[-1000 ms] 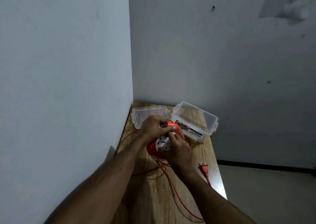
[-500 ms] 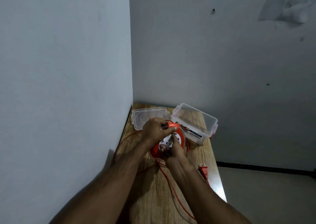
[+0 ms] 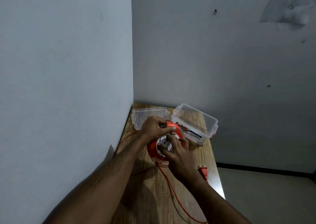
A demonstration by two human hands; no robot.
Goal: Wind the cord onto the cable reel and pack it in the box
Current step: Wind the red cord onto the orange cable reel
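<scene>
Nearest me, at 6 o'clock, the orange cord (image 3: 172,191) runs loose along the wooden table (image 3: 150,198) and climbs toward the reel. A second strand loops off toward 9 o'clock along the left wall (image 3: 65,86). The plug (image 3: 203,170) lies flat on the table at 4 o'clock of the reel, prongs pointing away from me, untouched by either hand.

Mid-table: the orange cable reel (image 3: 151,148), white centre face up toward me. My right hand (image 3: 177,153) sits on that white face, fingers curled onto it, thumb at its near-left edge; I log it as clamped on the reel. My left hand (image 3: 153,128) is wrapped over the orange handle at the reel's 12 o'clock, fingers curled round it, holding firm.

Beyond the reel, at 1 o'clock: the clear plastic box (image 3: 205,121), open, just beside the reel, blue label on its near side; contents are hard to make out. At 11 o'clock, partly behind my left hand, the clear lid (image 3: 145,114) lies flat against the corner of the walls.
</scene>
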